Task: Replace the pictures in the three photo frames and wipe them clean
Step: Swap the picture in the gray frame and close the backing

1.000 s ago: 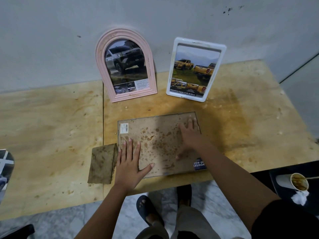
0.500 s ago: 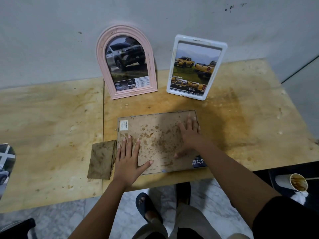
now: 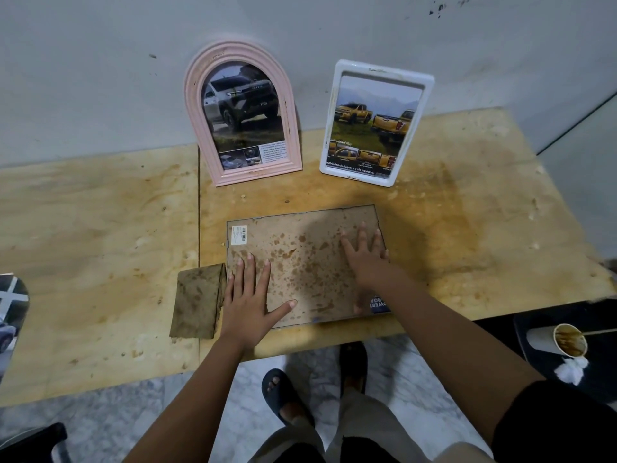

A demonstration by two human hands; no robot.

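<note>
Stained table (image 3: 467, 228), left grip (image 3: 248, 295) and right grip (image 3: 365, 259) released, flat on face-down frame (image 3: 300, 248); brown-smeared paper cup (image 3: 542, 339) nearby.

Pink arched frame (image 3: 192, 105): upright at the table's (image 3: 100, 228) far edge, holding a grey truck picture (image 3: 240, 101). White rectangular frame (image 3: 384, 74): upright just to its right, holding a yellow truck picture (image 3: 370, 118). Third frame (image 3: 305, 265): flat, face down by the near edge, brown backing stained, barcode label (image 3: 239, 235) at its far-left corner. Soiled folded cloth (image 3: 198, 300): just beside its left edge.
</note>
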